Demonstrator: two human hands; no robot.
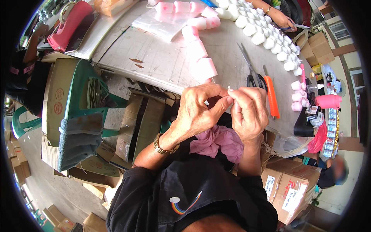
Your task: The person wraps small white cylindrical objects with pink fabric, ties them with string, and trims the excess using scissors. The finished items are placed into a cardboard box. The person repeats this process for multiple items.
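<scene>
My left hand (205, 106) is closed in a pinch, thumb against index finger, just in front of the table edge. Its fingers hide whatever they hold. Almost touching it, my right hand (249, 110) pinches a tiny white bit (229, 88) at its fingertips. Beyond my left hand, a chain of pink candle-like cylinders (197, 49) runs back over the table; its nearest end comes down to the left fingers. Black-handled scissors (251, 73) lie beyond my right hand. Beside them rests an orange-handled tool with a thin blade (271, 96).
Rows of white candle-like pieces (266, 34) curve along the far side of the grey table (154, 75). Across it, another person's hand (284, 21) holds scissors. A pink cloth (218, 143) lies by my lap. Left are a green chair (85, 89) and cardboard; right, cardboard boxes (288, 185).
</scene>
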